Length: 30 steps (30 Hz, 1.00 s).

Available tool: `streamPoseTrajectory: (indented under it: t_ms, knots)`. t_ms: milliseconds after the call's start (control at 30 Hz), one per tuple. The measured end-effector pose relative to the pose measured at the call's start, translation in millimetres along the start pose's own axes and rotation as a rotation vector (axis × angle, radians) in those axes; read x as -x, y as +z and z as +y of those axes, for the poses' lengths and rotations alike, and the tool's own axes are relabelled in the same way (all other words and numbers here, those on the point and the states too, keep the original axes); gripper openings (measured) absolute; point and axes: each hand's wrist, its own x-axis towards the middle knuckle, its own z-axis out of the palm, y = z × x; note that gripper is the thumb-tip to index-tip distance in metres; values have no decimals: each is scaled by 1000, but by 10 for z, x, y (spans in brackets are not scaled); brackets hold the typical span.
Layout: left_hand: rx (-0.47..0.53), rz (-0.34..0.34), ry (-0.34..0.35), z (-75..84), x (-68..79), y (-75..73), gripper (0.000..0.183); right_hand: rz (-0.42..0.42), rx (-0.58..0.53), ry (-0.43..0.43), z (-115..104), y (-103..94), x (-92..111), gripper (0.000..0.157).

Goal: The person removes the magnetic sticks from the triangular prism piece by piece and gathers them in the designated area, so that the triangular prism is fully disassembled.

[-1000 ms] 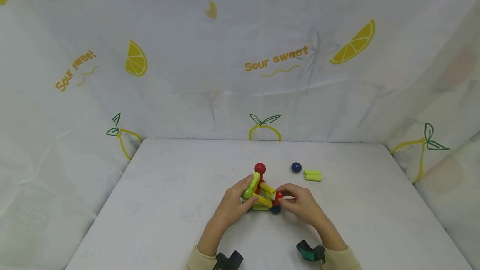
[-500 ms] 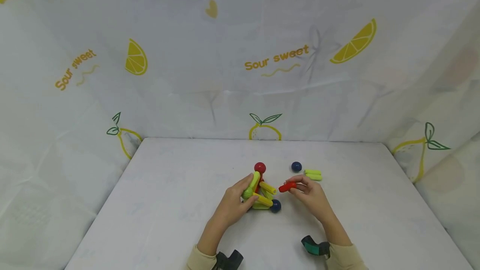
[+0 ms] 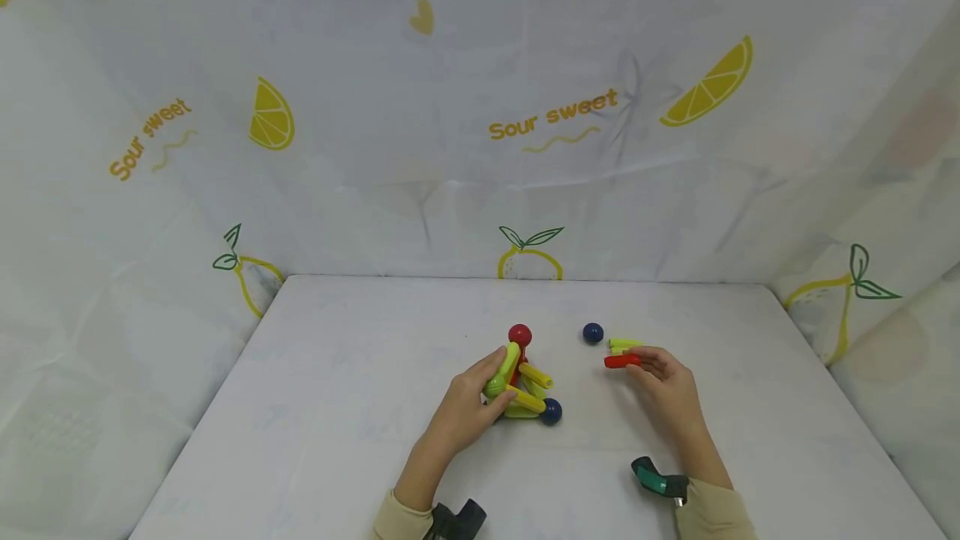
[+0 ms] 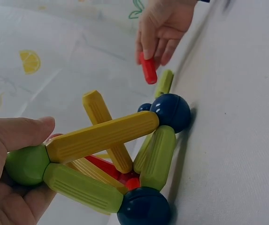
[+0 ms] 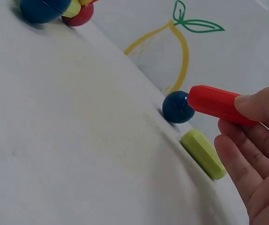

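My left hand [image 3: 471, 405] grips the green ball [image 4: 27, 165] of a ball-and-stick structure made of yellow, green and red sticks. Its corners carry dark blue balls [image 4: 172, 111] and a red ball [image 3: 520, 335]. One yellow stick [image 4: 96, 107] slants through the middle, its upper end free. Off to the right, my right hand [image 3: 667, 390] pinches a loose red stick [image 5: 219, 104] between thumb and fingers, above the table. That stick is apart from the structure and close to two loose green sticks [image 3: 625, 344].
A loose dark blue ball [image 3: 592, 333] lies left of the green sticks on the white table [image 3: 337, 373]. Behind the table hangs a white cloth [image 3: 375, 215] printed with lemons.
My right hand has lifted the red stick off the structure's front right blue ball and carried it right, near the loose green sticks. My left hand stays in place.
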Motion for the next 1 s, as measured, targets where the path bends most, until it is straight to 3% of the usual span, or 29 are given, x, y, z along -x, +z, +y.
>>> streamPoseTrajectory:
  t_ms: [167, 267, 567, 1000]
  knots:
    - [6, 0, -6, -2, 3, 6, 63, 44, -3, 137, 77, -41, -23, 45]
    - [8, 1, -6, -7, 5, 12, 63, 62, 16, 177, 95, -40, -39, 41]
    - [16, 3, -12, 13, 5, -1, 63, 53, 137, 163, 127, -14, -58, 34]
    - [11, 4, -6, 11, -5, 16, 62, 146, 258, 112, 213, 40, -76, 32]
